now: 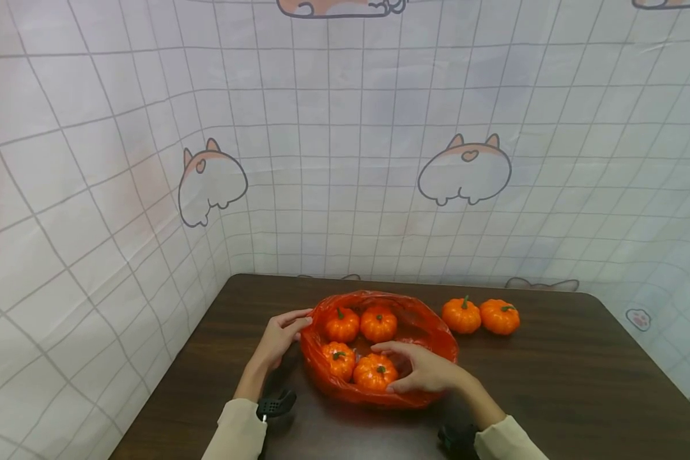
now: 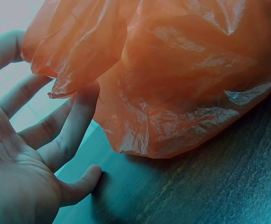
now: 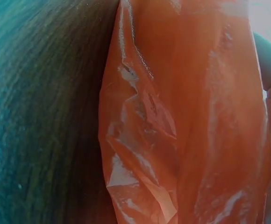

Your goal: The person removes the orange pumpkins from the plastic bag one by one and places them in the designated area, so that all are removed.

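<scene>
An orange-red plastic bag (image 1: 446, 345) sits wide-mouthed on the table, its rim folded outward. Several small orange pumpkins lie inside: one at the back left (image 1: 342, 324), one at the back right (image 1: 379, 323), one at the front left (image 1: 338, 361) and one at the front right (image 1: 375, 372). My left hand (image 1: 278, 340) holds the bag's left rim, with folds of plastic against its fingers in the left wrist view. Over the bag's near right rim reaches my right hand (image 1: 422, 368), fingers and thumb curved round the front right pumpkin. In the right wrist view the bag's side (image 3: 187, 116) hides most of that hand.
Two more orange pumpkins, one nearer the bag (image 1: 461, 315) and one farther right (image 1: 499, 317), stand side by side on the dark wooden table (image 1: 563, 370). A white gridded cloth (image 1: 345, 140) with cartoon animals hangs behind and on both sides.
</scene>
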{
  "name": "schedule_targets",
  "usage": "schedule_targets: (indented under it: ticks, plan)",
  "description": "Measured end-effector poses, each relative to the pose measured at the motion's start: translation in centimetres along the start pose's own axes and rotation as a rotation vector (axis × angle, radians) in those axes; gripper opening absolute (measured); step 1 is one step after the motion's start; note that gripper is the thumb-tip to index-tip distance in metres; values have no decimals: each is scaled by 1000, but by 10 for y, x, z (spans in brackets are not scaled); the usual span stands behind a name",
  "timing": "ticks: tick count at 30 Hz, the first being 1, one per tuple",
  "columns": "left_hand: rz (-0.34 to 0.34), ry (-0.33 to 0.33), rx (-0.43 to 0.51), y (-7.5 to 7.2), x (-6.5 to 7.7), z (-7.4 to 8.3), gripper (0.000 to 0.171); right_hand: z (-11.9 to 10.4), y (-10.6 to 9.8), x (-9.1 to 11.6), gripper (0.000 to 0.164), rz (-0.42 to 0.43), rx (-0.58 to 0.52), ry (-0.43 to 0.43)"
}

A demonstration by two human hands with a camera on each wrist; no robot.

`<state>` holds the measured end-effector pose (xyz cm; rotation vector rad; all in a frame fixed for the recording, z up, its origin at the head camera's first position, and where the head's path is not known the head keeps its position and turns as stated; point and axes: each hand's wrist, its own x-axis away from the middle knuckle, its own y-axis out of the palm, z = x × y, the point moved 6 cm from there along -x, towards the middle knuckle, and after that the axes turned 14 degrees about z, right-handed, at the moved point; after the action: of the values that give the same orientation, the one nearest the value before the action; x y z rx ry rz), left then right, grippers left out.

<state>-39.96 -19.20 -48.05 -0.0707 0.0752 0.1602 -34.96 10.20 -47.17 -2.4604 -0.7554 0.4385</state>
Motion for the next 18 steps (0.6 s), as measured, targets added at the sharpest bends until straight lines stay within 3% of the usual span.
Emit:
schedule_targets:
  ticks: [8,18]
  plan:
    - [7,-13,12,1,-1,0,40,-1,-11,0,73,65,-33,-3]
    - [10,-6,-2,1,-2,-2,39,-9,-35,5,72,171,28,34]
